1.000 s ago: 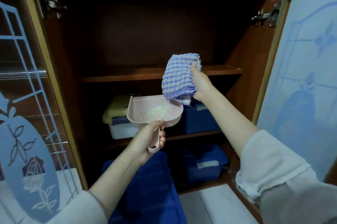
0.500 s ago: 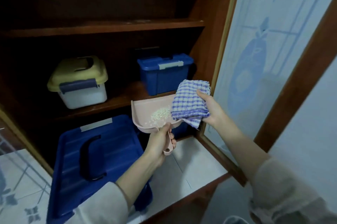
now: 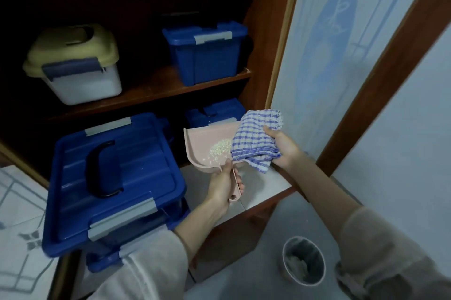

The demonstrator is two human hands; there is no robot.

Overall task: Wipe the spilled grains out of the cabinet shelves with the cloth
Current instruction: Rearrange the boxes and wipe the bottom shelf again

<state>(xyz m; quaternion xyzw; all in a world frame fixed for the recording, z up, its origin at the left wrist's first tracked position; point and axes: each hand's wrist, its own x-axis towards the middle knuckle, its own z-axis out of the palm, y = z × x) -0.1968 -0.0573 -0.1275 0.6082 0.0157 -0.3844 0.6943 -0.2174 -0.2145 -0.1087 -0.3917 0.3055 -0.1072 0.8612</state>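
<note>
Grains (image 3: 219,147): small pale pile in pink dustpan (image 3: 200,139), left hand (image 3: 224,185) gripping its handle. Checked cloth (image 3: 256,138) bunched in right hand (image 3: 283,148), touching pan's right edge. Lidded blue box (image 3: 207,55) on shelf (image 3: 151,91) behind, contents hidden

no text, label, brand, number or sign is legible. the blue box (image 3: 117,177), the dustpan (image 3: 202,143), the cloth (image 3: 253,141) and the glass door (image 3: 341,55) show no readable marking; the door carries a frosted ornament only.
</note>
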